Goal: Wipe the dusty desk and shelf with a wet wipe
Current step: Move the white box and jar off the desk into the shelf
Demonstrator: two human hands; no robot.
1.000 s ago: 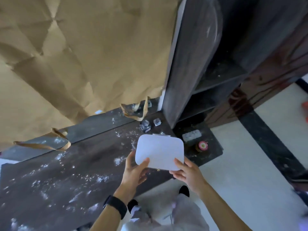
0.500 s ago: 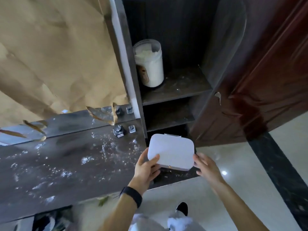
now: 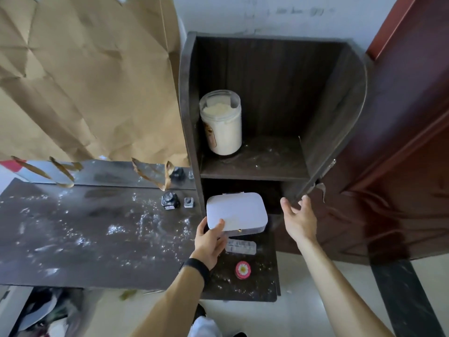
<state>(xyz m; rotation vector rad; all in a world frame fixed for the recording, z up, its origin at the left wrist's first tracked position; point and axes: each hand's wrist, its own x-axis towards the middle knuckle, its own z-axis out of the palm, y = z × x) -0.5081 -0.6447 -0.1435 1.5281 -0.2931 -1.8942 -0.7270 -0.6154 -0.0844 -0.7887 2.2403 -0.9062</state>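
Head view showed the left hand (image 3: 210, 242) gripping the near left corner of a white box (image 3: 237, 211), thumb curled over its smooth lid and fingers tucked beneath. The box was a flat, rounded rectangle with a tiny gold clasp on its front edge. A black band (image 3: 196, 266) circled that wrist, and the forearm reached up from below.

Just under the box lay a ribbed clear plastic strip (image 3: 240, 246). Nearer the wrist sat a round pink lid with a daisy (image 3: 243, 269).

The right hand (image 3: 297, 218), to the box's right and apart from it, was spread and held nothing. Whether its fingertips touched the side panel there could not be told.

Left of the holding hand stretched the dark wood-grain desk (image 3: 85, 239), flecked with white powder. Above both hands stood the dark shelf (image 3: 255, 164), its dusty board bearing a clear jar of pale powder (image 3: 222, 122). Creased brown paper (image 3: 85, 81) hung beyond the desk.
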